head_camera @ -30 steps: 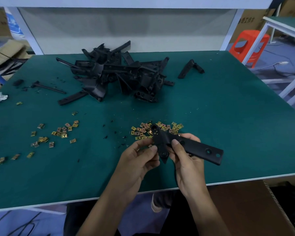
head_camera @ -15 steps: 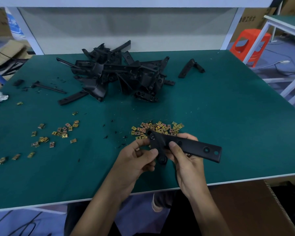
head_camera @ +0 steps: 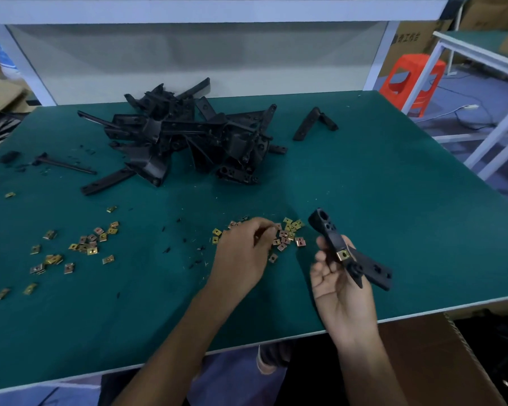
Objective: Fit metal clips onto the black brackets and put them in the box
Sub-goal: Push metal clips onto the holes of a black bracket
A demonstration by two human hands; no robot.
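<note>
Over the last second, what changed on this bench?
The left hand let go of the bracket and reached forward to the clip pile. The right hand kept its grip, carrying the bracket rightward and turning it; a fitted clip now shows. The bracket heap and scattered clips stayed put.

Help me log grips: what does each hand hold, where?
Right hand: black bracket, gripped near its middle. Left hand, over the metal clips: cannot tell.
</note>
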